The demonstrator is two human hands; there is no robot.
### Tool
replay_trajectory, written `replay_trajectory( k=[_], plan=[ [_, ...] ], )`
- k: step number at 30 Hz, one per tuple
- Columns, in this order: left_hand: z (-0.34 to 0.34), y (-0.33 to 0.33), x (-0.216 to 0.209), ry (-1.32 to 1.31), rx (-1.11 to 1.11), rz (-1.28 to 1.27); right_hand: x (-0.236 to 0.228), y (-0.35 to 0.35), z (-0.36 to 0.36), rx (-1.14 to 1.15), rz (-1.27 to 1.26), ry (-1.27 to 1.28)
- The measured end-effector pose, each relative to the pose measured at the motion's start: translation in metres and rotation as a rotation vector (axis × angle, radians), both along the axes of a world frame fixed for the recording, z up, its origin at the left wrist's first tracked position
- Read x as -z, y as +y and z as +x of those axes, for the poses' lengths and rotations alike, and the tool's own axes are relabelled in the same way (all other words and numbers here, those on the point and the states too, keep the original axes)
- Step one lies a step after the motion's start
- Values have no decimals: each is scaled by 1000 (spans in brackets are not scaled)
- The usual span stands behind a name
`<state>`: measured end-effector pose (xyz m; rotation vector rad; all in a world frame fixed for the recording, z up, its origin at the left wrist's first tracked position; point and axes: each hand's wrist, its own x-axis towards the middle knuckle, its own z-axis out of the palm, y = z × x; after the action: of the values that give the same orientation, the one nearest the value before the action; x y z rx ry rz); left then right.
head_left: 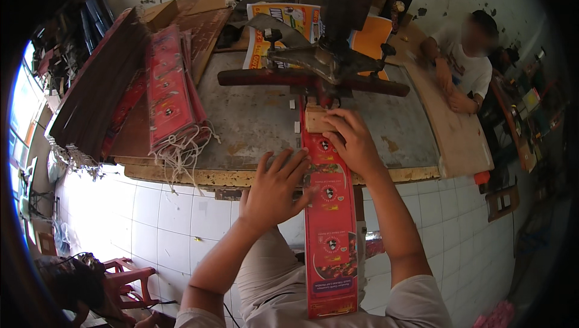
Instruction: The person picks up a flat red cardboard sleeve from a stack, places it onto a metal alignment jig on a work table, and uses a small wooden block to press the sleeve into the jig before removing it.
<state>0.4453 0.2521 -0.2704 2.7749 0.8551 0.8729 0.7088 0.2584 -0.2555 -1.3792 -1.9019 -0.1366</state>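
Red strip (330, 231) edged by my spread left hand (274, 191), right hand (356, 142) pinching the wooden block (315, 122), I'm seemingly aligning both, needing steadiness next.

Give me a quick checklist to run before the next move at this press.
1. Left hand on the red strip: ok, fingers spread at its left edge.
2. Right hand at the wooden block: ok, fingertips touch it; how firm the grip is, cannot tell.
3. Fingers clear of the metal press: not ok, I'd say; the right fingertips sit close to its red lower end.
4. Strip fully supported by the tabletop: not ok, it extends past the near edge toward the lap.
5. Strip's far end squared: cannot tell, block and press hide it.
6. Co-worker's hands clear: ok, well off to the right.
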Motion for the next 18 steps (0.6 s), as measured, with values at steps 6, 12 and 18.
replay_trajectory(
  k=[6,12,18],
  plan=[
    [10,93,-32,34,68,-117,-4,-4,-1,6,-1,-6],
    [26,149,-4,78,103,80,-2,-1,-1,-5,7,-15],
    [29,155,0,74,156,34,2,-3,2,-6,-18,5]
  ],
)
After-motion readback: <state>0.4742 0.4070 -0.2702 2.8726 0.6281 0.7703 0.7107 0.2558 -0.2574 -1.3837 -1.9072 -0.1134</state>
